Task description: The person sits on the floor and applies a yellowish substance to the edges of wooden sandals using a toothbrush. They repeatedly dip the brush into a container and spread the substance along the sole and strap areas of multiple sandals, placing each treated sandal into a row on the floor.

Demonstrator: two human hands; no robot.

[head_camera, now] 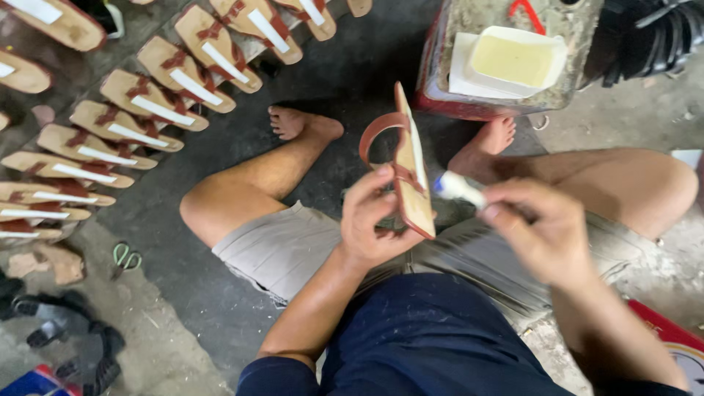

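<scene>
From the head camera we look down at a seated person's lap, bare legs stretched out over a dark concrete floor. At the far right stands a worn, reddish-sided block point(506, 99), and on its top sits a shallow white rectangular tray point(513, 62) filled with pale yellow glue. At the near right edge we see the corner of a flat red package point(671, 337) with a pale round patch, and at the near left corner a small blue and red packet point(33, 383). In the middle, the left hand point(374, 220) is clamped around a tan sandal sole point(412, 165) with brown leather straps, fingers wrapped over its near end and thumb pressed on its face. The sole stands on its edge, its long axis running from near to far, the toe end pointing away towards the block, the strap loop bulging to the left. It rises just above and beyond the left hand, between the knees. Just right of the sole, the right hand point(546, 231) is closed around a small brush handle, whose white tip point(458, 187) points left and sits at the sole's right face. Far left, rows of matching finished soles point(158, 103) lie side by side, each bearing a narrow white strip, and green-handled scissors point(126, 257) rest on the floor.
</scene>
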